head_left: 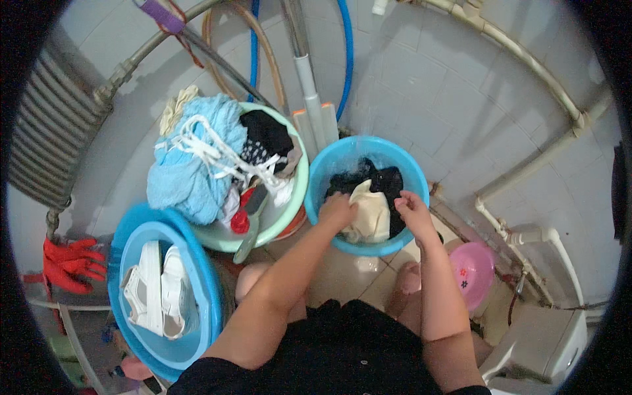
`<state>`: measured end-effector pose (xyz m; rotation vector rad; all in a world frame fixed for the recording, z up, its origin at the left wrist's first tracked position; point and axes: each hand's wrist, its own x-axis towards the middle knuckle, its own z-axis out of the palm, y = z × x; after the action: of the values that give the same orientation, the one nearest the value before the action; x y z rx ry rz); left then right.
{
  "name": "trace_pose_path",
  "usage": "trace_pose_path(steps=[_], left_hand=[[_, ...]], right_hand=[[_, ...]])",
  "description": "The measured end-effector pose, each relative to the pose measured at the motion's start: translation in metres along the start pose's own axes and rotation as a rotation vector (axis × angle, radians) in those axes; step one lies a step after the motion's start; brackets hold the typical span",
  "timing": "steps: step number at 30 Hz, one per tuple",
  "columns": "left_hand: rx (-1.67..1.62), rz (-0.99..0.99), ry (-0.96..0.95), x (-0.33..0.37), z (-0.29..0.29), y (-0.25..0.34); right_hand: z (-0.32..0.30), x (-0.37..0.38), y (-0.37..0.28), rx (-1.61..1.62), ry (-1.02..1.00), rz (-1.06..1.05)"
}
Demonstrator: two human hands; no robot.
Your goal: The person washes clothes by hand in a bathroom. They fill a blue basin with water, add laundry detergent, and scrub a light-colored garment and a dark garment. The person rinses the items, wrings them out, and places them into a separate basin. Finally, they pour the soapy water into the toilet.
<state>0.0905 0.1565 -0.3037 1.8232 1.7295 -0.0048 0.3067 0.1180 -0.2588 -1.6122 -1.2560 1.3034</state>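
A blue basin (318,172) stands on the floor in front of me with dark wet clothes (390,181) and a cream cloth (372,212) in it. My left hand (338,212) reaches over the left side of the basin, its fingers closed at the edge of the cream cloth. Over the right rim is my right hand (415,214), thumb and fingers slightly apart, with nothing visible in them. Water falls from a white spout (380,7) toward the back of the basin.
At left, a pale green tub (301,164) holds piled laundry, a light blue towel (197,158) and a brush (251,224). Nearer, white shoes (153,289) lie in a blue basin (214,309). A pink basin (479,270) stands right; red gloves (72,263) hang left. Pipes (533,164) line the wall.
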Motion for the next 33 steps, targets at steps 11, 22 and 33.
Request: trace_pose_path(steps=[11,22,33], left_hand=[[0.123,-0.010,0.009,0.002,0.000,0.006],[-0.801,0.058,0.306,-0.031,-0.025,-0.002],[-1.636,0.156,0.153,-0.024,-0.053,0.013]], right_hand=[[0.017,0.034,-0.037,-0.049,0.202,-0.373],[-0.050,0.088,-0.389,-0.736,0.232,-1.316],[-0.026,0.058,-0.428,-1.462,0.534,-0.723]])
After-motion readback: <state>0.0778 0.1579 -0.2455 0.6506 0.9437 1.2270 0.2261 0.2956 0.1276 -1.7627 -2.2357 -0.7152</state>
